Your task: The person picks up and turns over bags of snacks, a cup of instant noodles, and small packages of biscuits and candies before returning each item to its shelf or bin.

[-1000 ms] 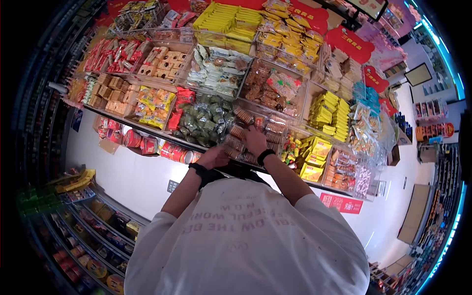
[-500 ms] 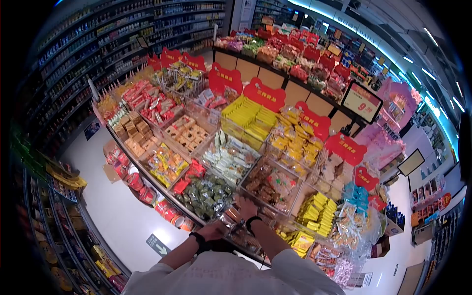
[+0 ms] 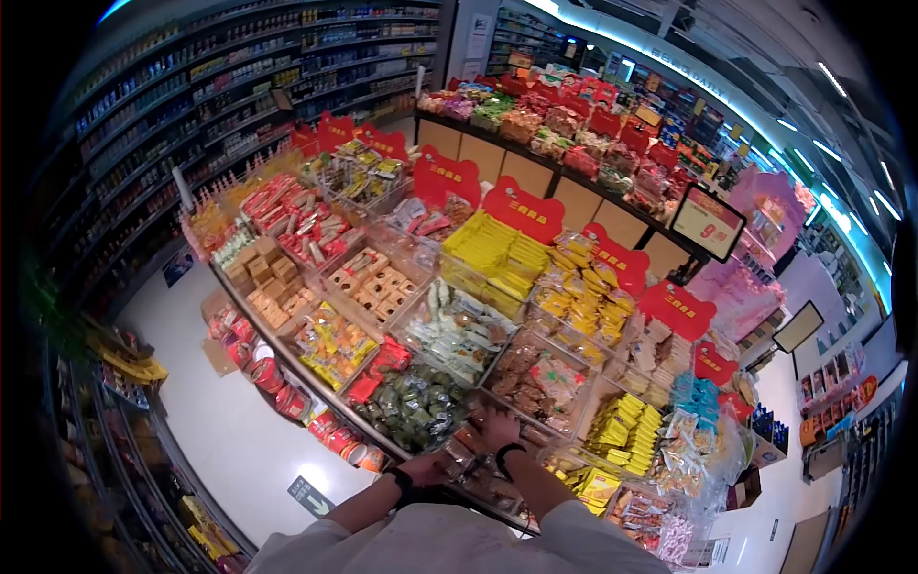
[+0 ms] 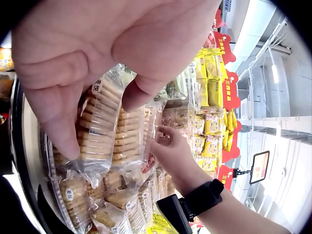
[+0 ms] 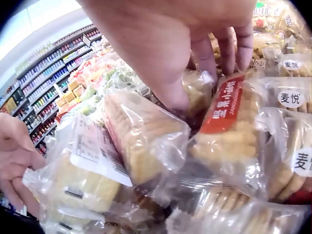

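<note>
Both hands are at a clear bin of plastic-wrapped biscuit packs [image 3: 490, 475] on the near side of the display. My left hand [image 3: 427, 468] is at the bin's left front corner; in the left wrist view its thumb and a finger grip the sides of a biscuit pack [image 4: 100, 127]. My right hand [image 3: 499, 430] reaches down into the bin. In the right wrist view its thumb and bent fingers pinch a biscuit pack [image 5: 197, 90], with the fingertips partly hidden. Beside them stands a biscuit pack with a red label [image 5: 225, 114]. Another pack with a white label [image 5: 100, 151] leans near the left hand.
Dark green wrapped snacks [image 3: 409, 407] fill the bin to the left. Brown snacks [image 3: 531, 378] lie in the bin beyond, and yellow packets [image 3: 598, 486] to the right. A price sign [image 3: 709, 222] stands behind. Red tins [image 3: 339, 440] line the display's lower side.
The head view has tilted up, so more of the shop shows. My right hand has shifted from the bin's middle toward its far side. The left hand stays by the front left corner.
</note>
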The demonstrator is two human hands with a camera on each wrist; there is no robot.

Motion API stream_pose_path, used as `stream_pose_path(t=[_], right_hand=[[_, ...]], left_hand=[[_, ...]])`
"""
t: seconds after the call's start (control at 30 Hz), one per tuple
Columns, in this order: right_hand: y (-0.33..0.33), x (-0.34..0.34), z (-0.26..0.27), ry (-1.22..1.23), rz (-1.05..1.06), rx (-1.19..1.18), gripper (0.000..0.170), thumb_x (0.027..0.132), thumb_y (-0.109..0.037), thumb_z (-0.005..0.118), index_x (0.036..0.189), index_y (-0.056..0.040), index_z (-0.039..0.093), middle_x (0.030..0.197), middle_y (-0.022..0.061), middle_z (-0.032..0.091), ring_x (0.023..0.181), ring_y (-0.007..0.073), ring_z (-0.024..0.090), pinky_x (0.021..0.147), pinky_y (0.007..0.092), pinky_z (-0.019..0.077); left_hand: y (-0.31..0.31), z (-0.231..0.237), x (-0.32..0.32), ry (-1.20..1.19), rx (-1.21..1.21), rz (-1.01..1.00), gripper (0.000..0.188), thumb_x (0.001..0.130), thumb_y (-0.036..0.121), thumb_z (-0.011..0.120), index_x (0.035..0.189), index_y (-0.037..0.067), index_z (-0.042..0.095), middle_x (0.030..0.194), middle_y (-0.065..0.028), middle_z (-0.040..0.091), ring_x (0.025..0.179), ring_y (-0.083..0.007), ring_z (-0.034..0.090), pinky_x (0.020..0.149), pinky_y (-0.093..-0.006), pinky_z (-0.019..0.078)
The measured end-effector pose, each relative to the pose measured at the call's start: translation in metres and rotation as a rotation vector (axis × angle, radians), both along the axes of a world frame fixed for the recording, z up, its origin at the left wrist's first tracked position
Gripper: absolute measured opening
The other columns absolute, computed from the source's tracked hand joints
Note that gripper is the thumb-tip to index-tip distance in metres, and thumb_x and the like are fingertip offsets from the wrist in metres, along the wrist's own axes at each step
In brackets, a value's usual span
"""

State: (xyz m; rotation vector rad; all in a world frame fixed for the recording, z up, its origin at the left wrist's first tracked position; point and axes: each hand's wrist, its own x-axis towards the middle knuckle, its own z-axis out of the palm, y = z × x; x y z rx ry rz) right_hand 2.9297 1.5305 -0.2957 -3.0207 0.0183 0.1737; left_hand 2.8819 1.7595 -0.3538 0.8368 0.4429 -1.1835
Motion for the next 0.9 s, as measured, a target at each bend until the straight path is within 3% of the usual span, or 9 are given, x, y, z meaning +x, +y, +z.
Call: stream_pose_path(t=[0.07, 0.23, 0.3, 0.4, 0.47, 0.53, 0.6, 0.7, 0.9], right_hand=[[0.003, 0.005, 0.004, 0.01, -0.007, 0.028, 0.051, 0.081, -0.019, 0.062, 0.13, -0.0136, 0.049, 0.123, 0.0135, 0.056, 0.108, 0.0334, 0.056, 0.088, 0.0456, 0.0484], [0.002, 0.007, -0.007, -0.053, -0.177, 0.112, 0.056, 0.08, -0.024, 0.065, 0.133, -0.0197, 0.047, 0.13, 0.013, 0.052, 0.119, 0.0363, 0.051, 0.095, 0.0475, 0.0461], [0.002, 0.0, -0.013, -0.103, -0.175, 0.16, 0.058, 0.08, -0.022, 0.064, 0.134, -0.0153, 0.045, 0.131, 0.0164, 0.05, 0.12, 0.0395, 0.048, 0.097, 0.048, 0.0441], [0.013, -0.014, -0.01, -0.344, -0.175, 0.319, 0.052, 0.079, -0.018, 0.061, 0.128, -0.0056, 0.048, 0.125, 0.0224, 0.049, 0.112, 0.044, 0.047, 0.098, 0.0476, 0.0411], [0.023, -0.034, -0.003, -0.436, -0.08, 0.386, 0.04, 0.08, -0.015, 0.061, 0.118, -0.0059, 0.055, 0.118, 0.0217, 0.053, 0.109, 0.0414, 0.049, 0.094, 0.0475, 0.0421], [0.019, -0.052, -0.017, -0.253, 0.054, 0.355, 0.053, 0.08, -0.027, 0.064, 0.126, -0.0041, 0.051, 0.126, 0.0203, 0.052, 0.116, 0.0405, 0.047, 0.101, 0.0476, 0.0389], [0.025, -0.067, -0.013, -0.169, 0.07, 0.334, 0.059, 0.081, -0.032, 0.065, 0.13, -0.0046, 0.048, 0.128, 0.0207, 0.051, 0.119, 0.0408, 0.047, 0.103, 0.0473, 0.038], [0.032, -0.065, 0.015, 0.163, -0.012, 0.439, 0.095, 0.073, -0.051, 0.069, 0.146, -0.0066, 0.028, 0.14, 0.0249, 0.04, 0.129, 0.0426, 0.038, 0.109, 0.047, 0.0312], [0.037, -0.058, 0.021, 0.244, 0.037, 0.324, 0.114, 0.062, -0.054, 0.076, 0.151, -0.0131, 0.017, 0.144, 0.0268, 0.034, 0.13, 0.0469, 0.035, 0.108, 0.0505, 0.0325]], left_hand=[[0.001, -0.056, 0.003, -0.032, -0.068, 0.024, 0.029, 0.098, 0.025, 0.048, 0.122, 0.011, 0.055, 0.119, -0.0071, 0.061, 0.105, -0.0203, 0.061, 0.092, -0.0357, 0.0519], [0.003, 0.059, 0.0, -0.048, 0.028, 0.037, 0.032, 0.098, 0.024, 0.048, 0.123, 0.004, 0.051, 0.113, -0.0098, 0.062, 0.1, -0.0205, 0.063, 0.09, -0.0339, 0.0526], [0.002, -0.042, 0.009, -0.069, -0.183, -0.022, 0.033, 0.096, 0.02, 0.05, 0.125, 0.004, 0.051, 0.112, -0.0092, 0.063, 0.099, -0.0211, 0.063, 0.09, -0.0339, 0.0523], [0.002, -0.034, 0.014, -0.098, -0.356, -0.055, 0.035, 0.097, 0.016, 0.045, 0.13, 0.005, 0.047, 0.131, -0.0085, 0.053, 0.118, -0.0223, 0.053, 0.095, -0.0349, 0.0477], [0.003, -0.051, 0.015, -0.072, -0.369, -0.059, 0.039, 0.099, 0.029, 0.043, 0.132, 0.008, 0.046, 0.13, -0.0101, 0.055, 0.113, -0.0245, 0.056, 0.094, -0.0361, 0.0478], [0.011, 0.018, 0.015, -0.028, 0.003, -0.11, 0.041, 0.099, 0.037, 0.043, 0.128, 0.008, 0.048, 0.122, -0.0123, 0.059, 0.108, -0.0255, 0.059, 0.093, -0.0384, 0.049], [0.012, 0.022, 0.016, -0.039, 0.065, -0.123, 0.043, 0.098, 0.042, 0.044, 0.124, 0.008, 0.05, 0.115, -0.014, 0.062, 0.103, -0.0262, 0.062, 0.09, -0.0397, 0.0508], [0.011, 0.027, 0.018, -0.065, 0.086, -0.127, 0.04, 0.096, 0.039, 0.046, 0.119, 0.007, 0.051, 0.109, -0.013, 0.064, 0.096, -0.0254, 0.065, 0.085, -0.0392, 0.054], [0.007, 0.02, 0.016, -0.07, 0.034, -0.094, 0.035, 0.094, 0.036, 0.049, 0.115, 0.008, 0.053, 0.103, -0.0105, 0.065, 0.087, -0.0209, 0.067, 0.075, -0.0343, 0.0562]])
